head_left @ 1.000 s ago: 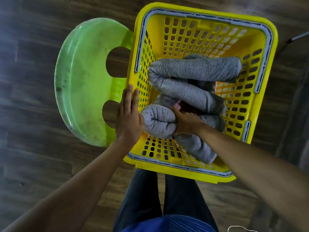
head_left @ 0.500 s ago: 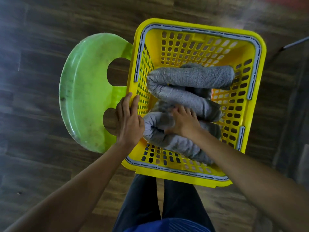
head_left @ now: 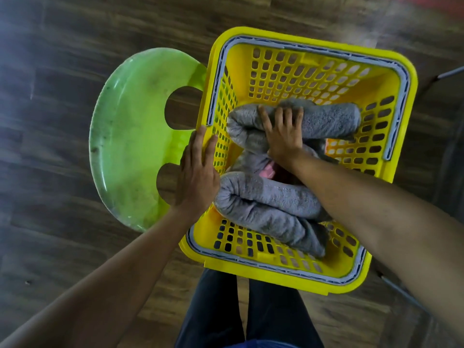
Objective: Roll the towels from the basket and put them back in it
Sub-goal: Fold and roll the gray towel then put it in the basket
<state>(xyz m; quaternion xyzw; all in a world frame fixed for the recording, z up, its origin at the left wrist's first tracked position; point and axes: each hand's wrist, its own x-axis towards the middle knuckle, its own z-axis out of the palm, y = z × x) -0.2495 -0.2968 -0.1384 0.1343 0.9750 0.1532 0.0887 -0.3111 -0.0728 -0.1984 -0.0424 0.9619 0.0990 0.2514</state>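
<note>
Grip of the right hand (head_left: 283,135) is closed on cloth: the fingers are bent and a little spread over the top of the far towel (head_left: 329,119), and the palm lies on the front side of this roll. The forearm comes into the basket (head_left: 313,50) from the lower right and passes above the near towel (head_left: 268,209). The left hand (head_left: 198,172) holds nothing. Its fingers are straight and close together, and the hand lies flat on the left rim of the basket with the fingertips pointing away from the person. The heel of this hand is just beside the end of the near towel; I cannot tell if it touches it.

Both towels are grey, with a rough looped surface, and both lie inside the basket on its bottom. Each one is a thick long roll that looks bent double, with the round bend toward the left wall. The far towel lies across the middle of the basket, the near towel lies closer to the person and slants down to the right corner. Between them, a small pink thing (head_left: 268,170) shows from under the right wrist; what it is cannot be told.

The basket is yellow plastic with many holes in the walls and a grey strip (head_left: 404,96) along the rim. It stands partly on a green plastic seat (head_left: 130,136), above a dark wooden floor (head_left: 62,71). The person's dark trousers (head_left: 251,312) are below it.
</note>
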